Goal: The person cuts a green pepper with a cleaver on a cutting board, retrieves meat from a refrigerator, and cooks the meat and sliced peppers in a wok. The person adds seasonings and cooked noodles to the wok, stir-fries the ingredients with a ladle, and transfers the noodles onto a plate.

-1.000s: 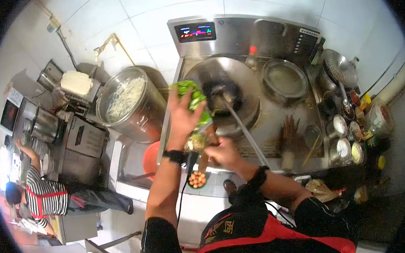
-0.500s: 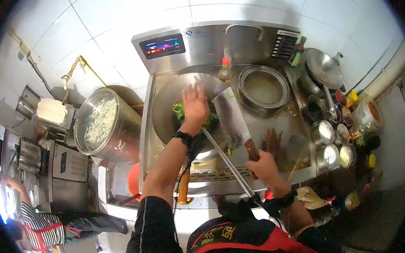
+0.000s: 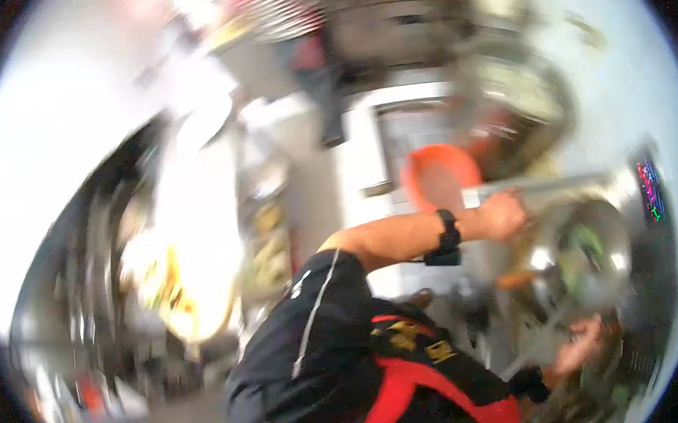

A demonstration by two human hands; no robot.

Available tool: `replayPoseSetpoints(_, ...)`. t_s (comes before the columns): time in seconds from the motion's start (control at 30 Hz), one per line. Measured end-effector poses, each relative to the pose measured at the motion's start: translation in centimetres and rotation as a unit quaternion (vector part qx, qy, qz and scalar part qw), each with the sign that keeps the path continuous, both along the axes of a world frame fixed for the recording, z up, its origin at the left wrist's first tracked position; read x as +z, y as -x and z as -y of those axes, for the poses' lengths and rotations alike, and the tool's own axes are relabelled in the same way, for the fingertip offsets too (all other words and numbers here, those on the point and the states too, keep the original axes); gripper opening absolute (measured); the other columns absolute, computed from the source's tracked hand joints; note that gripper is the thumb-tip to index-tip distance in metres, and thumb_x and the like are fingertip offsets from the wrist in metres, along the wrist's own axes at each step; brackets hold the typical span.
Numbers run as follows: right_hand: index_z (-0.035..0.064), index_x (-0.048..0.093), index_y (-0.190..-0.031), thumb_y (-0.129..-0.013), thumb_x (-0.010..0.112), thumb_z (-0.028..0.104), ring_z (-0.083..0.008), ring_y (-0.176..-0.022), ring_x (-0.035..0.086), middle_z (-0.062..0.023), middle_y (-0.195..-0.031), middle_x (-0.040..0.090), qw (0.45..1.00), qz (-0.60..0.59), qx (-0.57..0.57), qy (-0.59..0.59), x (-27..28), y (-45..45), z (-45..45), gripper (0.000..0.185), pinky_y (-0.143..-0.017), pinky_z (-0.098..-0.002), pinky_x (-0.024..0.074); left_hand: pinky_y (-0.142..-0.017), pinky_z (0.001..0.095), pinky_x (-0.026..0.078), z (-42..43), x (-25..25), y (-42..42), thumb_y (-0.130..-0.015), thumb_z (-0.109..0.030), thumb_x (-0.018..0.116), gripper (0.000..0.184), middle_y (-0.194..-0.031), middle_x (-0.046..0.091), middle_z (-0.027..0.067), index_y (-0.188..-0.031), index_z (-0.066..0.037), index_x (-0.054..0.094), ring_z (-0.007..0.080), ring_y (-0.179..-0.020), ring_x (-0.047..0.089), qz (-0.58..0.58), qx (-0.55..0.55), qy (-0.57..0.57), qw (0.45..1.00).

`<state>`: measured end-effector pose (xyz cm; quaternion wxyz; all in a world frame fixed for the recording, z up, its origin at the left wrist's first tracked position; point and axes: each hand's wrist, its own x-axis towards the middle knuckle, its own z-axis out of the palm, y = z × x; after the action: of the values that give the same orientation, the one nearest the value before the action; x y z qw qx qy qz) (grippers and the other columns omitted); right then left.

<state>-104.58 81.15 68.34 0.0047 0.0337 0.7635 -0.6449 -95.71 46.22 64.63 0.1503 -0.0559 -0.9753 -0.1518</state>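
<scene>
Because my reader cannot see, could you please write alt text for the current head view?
A person's left hand and right hand are near a metal wok containing greens, in a blurred kitchen. An orange basin is near the left hand.

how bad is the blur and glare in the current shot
Head view: motion blur smears most of the picture, softening left hand and right hand; head view: picture's upper left is blown out white, with bright glints on the wok; head view: black corners.
</scene>
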Motion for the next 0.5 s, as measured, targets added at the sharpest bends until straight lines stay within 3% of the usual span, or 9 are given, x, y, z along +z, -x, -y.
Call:
replayPoseSetpoints(0.07, 0.0088, 0.048, -0.062, -0.088, 0.057, 0.026, -0.012, -0.056, 0.046, -0.0027, -0.061, 0.049, 0.997, -0.072, 0.007, 0.009, 1.2, -3.5, 7.2, 0.032, -0.057, -0.0279, 0.04, -0.086, 0.0448, 0.049, 6.3, -3.0, -12.2, -0.076, -0.014, 0.056, 0.026, -0.082, 0.065, 0.0161, -0.1, -0.007, 0.065, 0.0349, -0.086, 0.063, -0.028, 0.187, -0.098, 0.977)
replayPoseSetpoints(0.1, 0.0088, 0.048, -0.062, -0.088, 0.057, 0.026, -0.012, -0.056, 0.046, -0.0027, -0.061, 0.049, 0.996, -0.069, 0.047, 0.015, 0.1, -4.5, 10.1, 0.032, -0.057, -0.0279, 0.04, -0.083, 0.0437, 0.049, 9.9, -3.7, -19.0, -0.077, -0.012, 0.056, 0.028, -0.089, 0.065, 0.0161, -0.104, -0.005, 0.064, 0.0351, -0.088, 0.062, -0.033, 0.216, -0.037, 0.975)
replayPoseSetpoints(0.17, 0.0084, 0.049, -0.063, -0.089, 0.06, 0.026, -0.0137, -0.057, 0.046, -0.0015, -0.059, 0.048, 0.978, -0.037, 0.204, -0.018, -1.6, -6.6, 13.8, 0.034, -0.065, -0.0329, 0.0426, -0.083, 0.0431, 0.05, 13.2, -6.5, -33.3, -0.076, -0.008, 0.056, 0.032, -0.101, 0.063, 0.0184, -0.107, -0.004, 0.063, 0.036, -0.096, 0.059, -0.016, 0.468, -0.108, 0.877)
replayPoseSetpoints(0.2, 0.0094, 0.048, -0.068, -0.09, 0.061, 0.024, -0.012, -0.052, 0.046, 0.0002, -0.056, 0.045, 0.947, -0.138, 0.286, -0.051, -0.1, -10.9, 17.1, 0.029, -0.056, -0.0296, 0.0431, -0.079, 0.045, 0.05, 14.0, -7.8, -40.6, -0.075, -0.01, 0.058, 0.02, -0.096, 0.064, 0.0174, -0.093, -0.004, 0.063, 0.0355, -0.091, 0.061, -0.025, 0.545, -0.087, 0.834)
replayPoseSetpoints(0.23, 0.0105, 0.048, -0.071, -0.091, 0.06, 0.024, -0.0104, -0.048, 0.044, 0.0015, -0.055, 0.043, 0.944, -0.044, 0.328, -0.006, -1.7, -12.3, 19.3, 0.026, -0.049, -0.0275, 0.0401, -0.08, 0.0446, 0.05, 13.8, -8.0, -47.3, -0.075, -0.01, 0.059, 0.022, -0.097, 0.064, 0.018, -0.095, -0.003, 0.064, 0.0342, -0.091, 0.061, -0.049, 0.616, -0.031, 0.785)
replayPoseSetpoints(0.27, 0.0116, 0.048, -0.074, -0.091, 0.06, 0.023, -0.0087, -0.045, 0.042, 0.0028, -0.054, 0.04, 0.928, 0.053, 0.366, 0.033, -4.3, -14.0, 21.8, 0.024, -0.042, -0.0254, 0.0372, -0.083, 0.0447, 0.05, 15.3, -9.9, -54.2, -0.076, -0.012, 0.059, 0.025, -0.1, 0.064, 0.0178, -0.099, -0.004, 0.064, 0.0345, -0.093, 0.061, -0.014, 0.669, -0.089, 0.738)
replayPoseSetpoints(0.33, 0.0134, 0.049, -0.08, -0.092, 0.059, 0.024, -0.0065, -0.039, 0.037, 0.0041, -0.052, 0.039, 0.871, 0.131, 0.47, 0.056, -6.0, -21.3, 27.1, 0.019, -0.034, -0.0231, 0.0293, -0.088, 0.0443, 0.048, 16.2, -11.2, -62.9, -0.078, -0.013, 0.058, 0.033, -0.115, 0.06, 0.0199, -0.109, -0.005, 0.063, 0.0363, -0.107, 0.056, -0.021, 0.75, 0.038, 0.66)
replayPoseSetpoints(0.43, 0.0096, 0.049, -0.078, -0.093, 0.058, 0.022, -0.0077, -0.04, 0.042, 0.0021, -0.054, 0.044, 0.746, 0.247, 0.618, -0.032, -7.5, -32.3, 33.4, 0.022, -0.035, -0.0231, 0.0313, -0.097, 0.0419, 0.044, 18.2, -12.2, -71.8, -0.084, -0.011, 0.049, 0.045, -0.14, 0.043, 0.0191, -0.128, -0.002, 0.052, 0.035, -0.128, 0.042, 0.078, 0.696, 0.113, 0.704)
replayPoseSetpoints(0.5, 0.0095, 0.048, -0.078, -0.093, 0.058, 0.022, -0.0083, -0.041, 0.044, 0.0014, -0.055, 0.046, 0.661, 0.264, 0.698, -0.074, -9.8, -38.2, 36.6, 0.022, -0.035, -0.024, 0.0331, -0.098, 0.0408, 0.043, 16.7, -13.2, -75.6, -0.084, -0.01, 0.048, 0.043, -0.138, 0.045, 0.0189, -0.126, -0.001, 0.053, 0.035, -0.127, 0.043, 0.087, 0.689, 0.076, 0.716)
